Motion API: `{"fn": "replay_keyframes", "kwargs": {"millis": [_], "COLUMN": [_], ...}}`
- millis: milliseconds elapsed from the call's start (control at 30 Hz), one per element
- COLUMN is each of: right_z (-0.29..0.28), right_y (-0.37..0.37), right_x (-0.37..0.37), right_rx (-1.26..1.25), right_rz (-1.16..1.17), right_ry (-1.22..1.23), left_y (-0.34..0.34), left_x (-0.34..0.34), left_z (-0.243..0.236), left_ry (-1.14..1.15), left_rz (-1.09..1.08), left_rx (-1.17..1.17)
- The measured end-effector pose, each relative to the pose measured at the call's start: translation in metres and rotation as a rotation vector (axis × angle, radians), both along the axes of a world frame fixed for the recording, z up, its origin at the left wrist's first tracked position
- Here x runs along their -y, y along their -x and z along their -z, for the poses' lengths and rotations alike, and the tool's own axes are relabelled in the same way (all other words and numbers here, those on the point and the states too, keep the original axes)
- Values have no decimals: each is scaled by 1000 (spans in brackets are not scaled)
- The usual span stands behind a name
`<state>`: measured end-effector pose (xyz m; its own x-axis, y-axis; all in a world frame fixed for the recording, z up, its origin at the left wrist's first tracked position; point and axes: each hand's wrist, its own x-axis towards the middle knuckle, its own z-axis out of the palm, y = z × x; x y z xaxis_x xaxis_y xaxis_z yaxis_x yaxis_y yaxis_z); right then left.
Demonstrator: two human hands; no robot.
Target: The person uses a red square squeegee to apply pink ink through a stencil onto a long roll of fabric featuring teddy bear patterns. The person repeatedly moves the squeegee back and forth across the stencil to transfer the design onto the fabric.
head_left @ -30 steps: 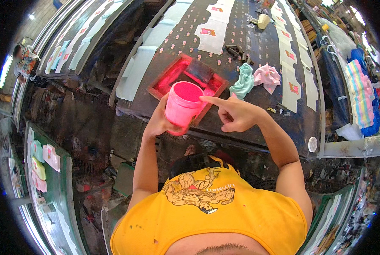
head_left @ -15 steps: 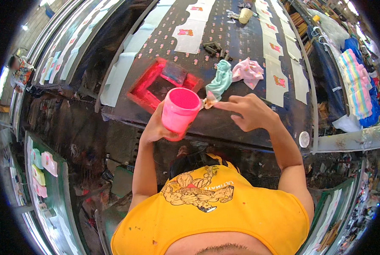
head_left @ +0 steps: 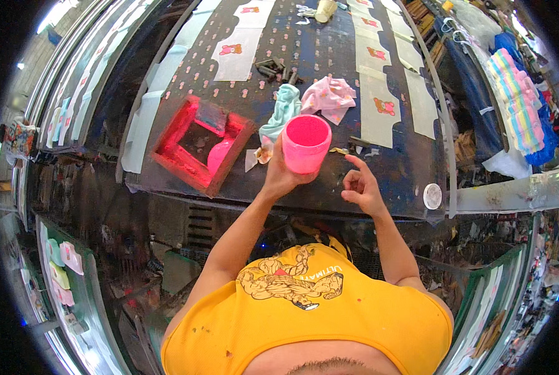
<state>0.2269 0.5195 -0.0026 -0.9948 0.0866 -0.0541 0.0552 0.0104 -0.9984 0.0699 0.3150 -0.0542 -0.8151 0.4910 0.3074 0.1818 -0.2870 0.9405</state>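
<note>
Over the printing table (head_left: pixel 399 175), left hand (head_left: pixel 282 174) grips upright pink ink tub (head_left: pixel 305 153); right hand (head_left: pixel 364 189) (empty, half-curled) to its right

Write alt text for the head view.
A person's left hand holds a bright pink cylindrical tub at a dark table; the right hand hovers nearby. A red-stained rectangular frame lies left of crumpled mint cloth and pink cloth.

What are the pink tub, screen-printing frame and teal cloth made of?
Pink tub: probably plastic, smooth with a slight sheen and rounded rim. Screen-printing frame: likely wood, dull beneath red stains, with thick squared bars. Teal cloth: soft matte fabric, bunched in folds; fibre unclear.
</note>
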Motion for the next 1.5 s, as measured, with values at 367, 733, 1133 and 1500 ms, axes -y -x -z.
{"fn": "replay_keyframes", "kwargs": {"millis": [367, 733, 1133, 1500], "right_z": [30, 67, 69, 76], "right_y": [-20, 15, 68, 85], "right_x": [-2, 47, 91, 104], "right_rx": [1, -81, 94, -255], "right_rz": [-36, -347, -577, -356], "right_ry": [-91, -176, 457, -297], "left_y": [-13, 8, -49, -66], "left_x": [-12, 46, 66, 39], "left_z": [41, 69, 10, -21], "left_ry": [336, 759, 32, -276], "left_rz": [-364, -874, -486, -378], "left_rx": [-414, -338, 583, 647]}}
